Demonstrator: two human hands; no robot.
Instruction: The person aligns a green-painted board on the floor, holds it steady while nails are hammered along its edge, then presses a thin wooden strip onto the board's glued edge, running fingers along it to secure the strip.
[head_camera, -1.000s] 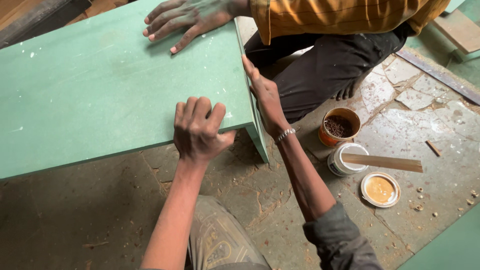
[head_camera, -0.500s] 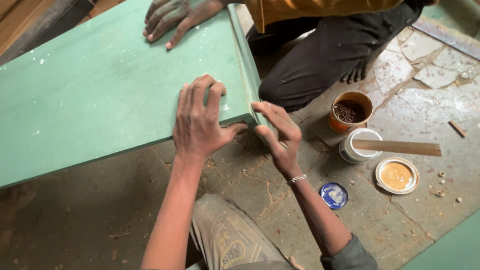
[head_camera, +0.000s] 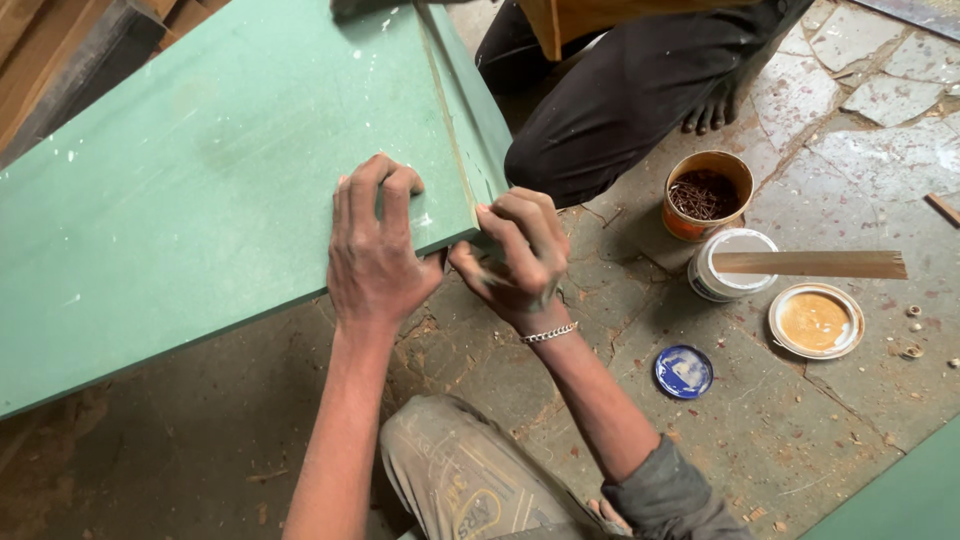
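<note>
My left hand (head_camera: 375, 245) lies on the top face of the green board (head_camera: 200, 190), fingers together and curled a little, the palm hanging off the near edge just left of the board's corner. My right hand (head_camera: 520, 255) is right beside it at centre frame, fingers bunched together and pinched against the corner where the top face meets the narrow side panel (head_camera: 478, 120); whether there's something small between the fingertips I cannot tell. A silver chain bracelet (head_camera: 548, 334) sits on that wrist.

The board fills the upper left of the frame, tilted, its near edge running down toward the lower left, above the dusty stone floor (head_camera: 800, 420). My knee (head_camera: 450, 470) in grey trousers shows at the bottom centre.

Out to the right, on the floor: an orange tin of nails (head_camera: 706, 195), just below it a white tub (head_camera: 732, 265) with a flat wooden stick (head_camera: 810, 264) lying across its top and pointing right. Next to that, an open lid with tan paste (head_camera: 815, 321), and lower, toward centre, a small blue lid (head_camera: 684, 371). At the top centre another person crouches in dark trousers (head_camera: 620, 110), bare foot (head_camera: 712, 112) on the stones, close to the board's far end.
</note>
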